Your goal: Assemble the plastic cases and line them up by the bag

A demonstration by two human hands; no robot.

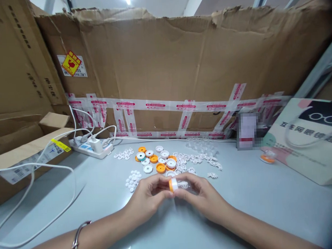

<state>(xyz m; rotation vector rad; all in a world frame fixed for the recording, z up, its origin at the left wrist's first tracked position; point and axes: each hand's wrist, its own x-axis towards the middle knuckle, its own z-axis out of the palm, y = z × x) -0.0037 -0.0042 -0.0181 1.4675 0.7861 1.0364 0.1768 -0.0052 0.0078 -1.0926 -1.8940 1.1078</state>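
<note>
Between both hands, low in the middle of the head view, is a small clear container with an orange and white cap (173, 185). It lies on its side, cap toward the left, and a white part shows inside the clear end. My left hand (153, 193) pinches the orange cap end with thumb and fingers. Around the white ring and clear body, my right hand (199, 193) is closed, hiding part of it. Just beyond the hands sit several orange caps (160, 168) and white rings (148, 169). Lacy white plastic pieces (196, 158) lie right of them.
Small white discs (133, 179) lie in a pile left of the caps. Clear cups (202, 147) are heaped behind. A power strip (97, 148) with looping white cables (34, 169) and an open carton (28, 158) stand left. At right are a printed box (305, 145) and another capped container (267, 157).
</note>
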